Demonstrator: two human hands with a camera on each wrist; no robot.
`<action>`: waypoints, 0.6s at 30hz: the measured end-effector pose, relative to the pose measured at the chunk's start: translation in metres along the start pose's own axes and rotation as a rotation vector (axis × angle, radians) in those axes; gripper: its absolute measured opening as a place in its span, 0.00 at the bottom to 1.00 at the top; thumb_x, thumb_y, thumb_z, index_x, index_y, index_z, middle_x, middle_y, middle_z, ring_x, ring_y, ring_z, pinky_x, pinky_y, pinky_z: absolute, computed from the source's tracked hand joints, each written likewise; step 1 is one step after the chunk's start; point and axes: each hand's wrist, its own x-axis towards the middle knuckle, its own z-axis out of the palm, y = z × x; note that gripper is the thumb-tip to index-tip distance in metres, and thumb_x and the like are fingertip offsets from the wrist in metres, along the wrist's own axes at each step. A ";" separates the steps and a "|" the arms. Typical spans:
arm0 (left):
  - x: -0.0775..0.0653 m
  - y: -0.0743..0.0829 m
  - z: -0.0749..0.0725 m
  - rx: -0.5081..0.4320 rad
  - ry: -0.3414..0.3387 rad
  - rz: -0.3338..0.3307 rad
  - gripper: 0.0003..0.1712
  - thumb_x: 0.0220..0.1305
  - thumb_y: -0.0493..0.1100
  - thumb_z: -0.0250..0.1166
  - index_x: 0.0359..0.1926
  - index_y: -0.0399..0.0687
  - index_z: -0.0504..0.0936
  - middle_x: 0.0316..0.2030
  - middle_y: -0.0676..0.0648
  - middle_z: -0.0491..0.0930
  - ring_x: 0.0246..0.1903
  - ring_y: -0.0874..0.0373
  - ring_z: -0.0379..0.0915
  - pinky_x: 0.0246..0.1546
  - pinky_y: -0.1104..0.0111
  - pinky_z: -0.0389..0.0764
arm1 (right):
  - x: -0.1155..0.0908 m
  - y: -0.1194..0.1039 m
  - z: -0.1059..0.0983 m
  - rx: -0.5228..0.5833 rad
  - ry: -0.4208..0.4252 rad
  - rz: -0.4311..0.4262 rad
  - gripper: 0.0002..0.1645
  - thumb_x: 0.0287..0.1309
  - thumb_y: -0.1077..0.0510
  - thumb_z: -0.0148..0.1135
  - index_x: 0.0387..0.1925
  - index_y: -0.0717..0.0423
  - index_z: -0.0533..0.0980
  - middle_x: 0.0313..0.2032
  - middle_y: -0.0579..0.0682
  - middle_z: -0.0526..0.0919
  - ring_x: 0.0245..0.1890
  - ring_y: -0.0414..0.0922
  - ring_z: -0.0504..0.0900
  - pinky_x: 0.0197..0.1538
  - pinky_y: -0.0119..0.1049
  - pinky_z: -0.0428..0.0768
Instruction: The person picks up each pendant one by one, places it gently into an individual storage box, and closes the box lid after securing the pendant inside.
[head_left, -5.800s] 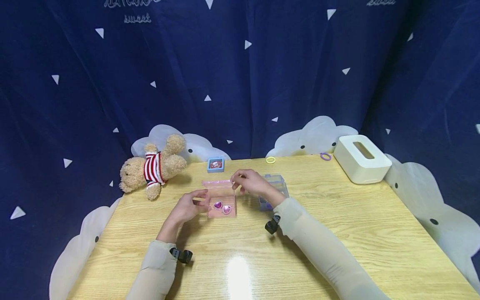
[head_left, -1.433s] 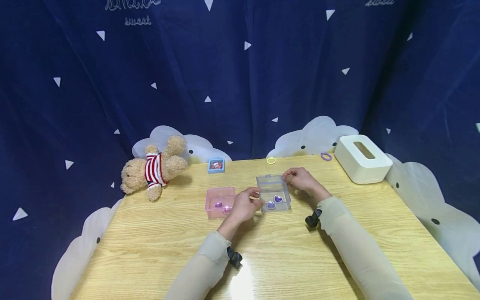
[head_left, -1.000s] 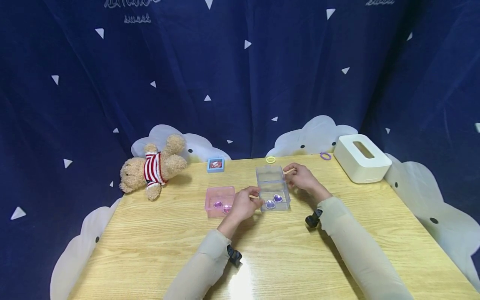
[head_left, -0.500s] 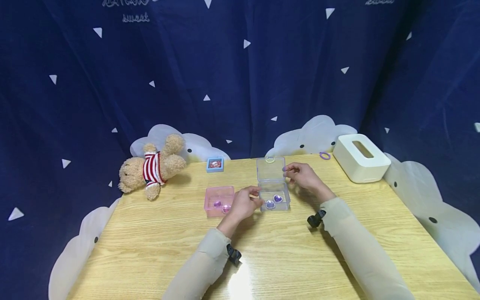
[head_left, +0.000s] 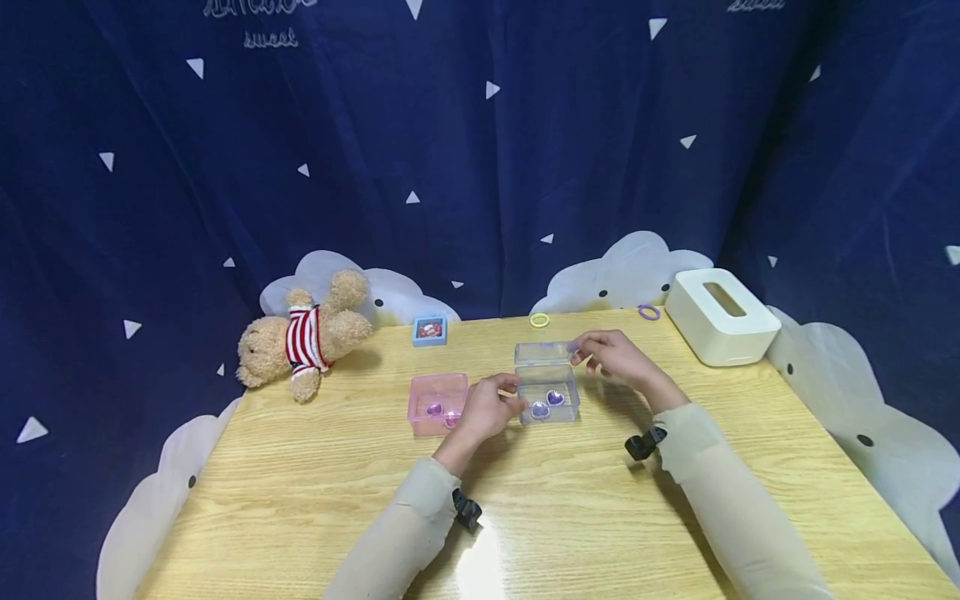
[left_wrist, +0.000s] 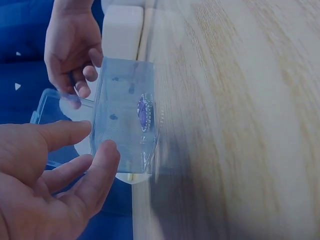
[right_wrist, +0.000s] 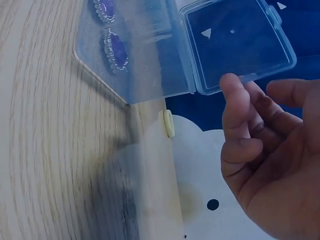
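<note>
In the head view a translucent bluish-grey box [head_left: 550, 410] stands mid-table, its lid [head_left: 542, 353] raised and leaning forward over its rear edge. Two purple heart-shaped gems [head_left: 554, 397] with beaded rims lie inside. My left hand [head_left: 487, 408] rests loosely spread fingertips against the box's left wall. At the lid's right edge, the bent fingers of my right hand [head_left: 613, 357] touch it; the right wrist view shows a fingertip [right_wrist: 232, 82] there, with the thumb apart from it. Left of my left hand sits a pink box [head_left: 429, 386] with its lid down, pink gems [head_left: 434, 408] showing through, its right side partly hidden.
A teddy bear [head_left: 303, 337] in a striped shirt lies at the back left, near a small blue box [head_left: 430, 331]. Along the back edge are a yellow ring [head_left: 540, 320] and a purple ring [head_left: 648, 312]. A white tissue box [head_left: 722, 321] stands at the back right.
The pink box's lid has come down, and both hands have moved right to the grey box. Its lid has swung up from behind to upright, then tipped forward with my right hand.
</note>
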 end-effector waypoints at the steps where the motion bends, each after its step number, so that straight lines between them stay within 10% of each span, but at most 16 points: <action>1: 0.000 0.000 0.000 0.002 0.002 0.002 0.27 0.60 0.39 0.71 0.60 0.41 0.79 0.51 0.39 0.83 0.43 0.52 0.83 0.38 0.68 0.84 | -0.002 -0.001 0.000 -0.001 -0.007 -0.002 0.20 0.75 0.53 0.45 0.53 0.59 0.79 0.38 0.53 0.85 0.31 0.49 0.82 0.25 0.35 0.70; 11: 0.001 -0.002 0.002 0.021 0.019 -0.002 0.24 0.59 0.39 0.72 0.57 0.44 0.82 0.48 0.43 0.85 0.40 0.55 0.83 0.36 0.70 0.83 | -0.014 -0.002 -0.001 -0.079 -0.087 -0.042 0.15 0.70 0.55 0.56 0.50 0.60 0.81 0.42 0.58 0.85 0.34 0.56 0.82 0.23 0.32 0.72; 18: 0.002 -0.002 0.002 -0.020 0.023 -0.019 0.26 0.57 0.37 0.73 0.59 0.43 0.80 0.47 0.44 0.84 0.39 0.56 0.82 0.35 0.71 0.82 | -0.016 0.004 0.003 -0.087 -0.118 -0.056 0.14 0.68 0.58 0.58 0.50 0.60 0.80 0.40 0.57 0.85 0.40 0.59 0.82 0.45 0.53 0.84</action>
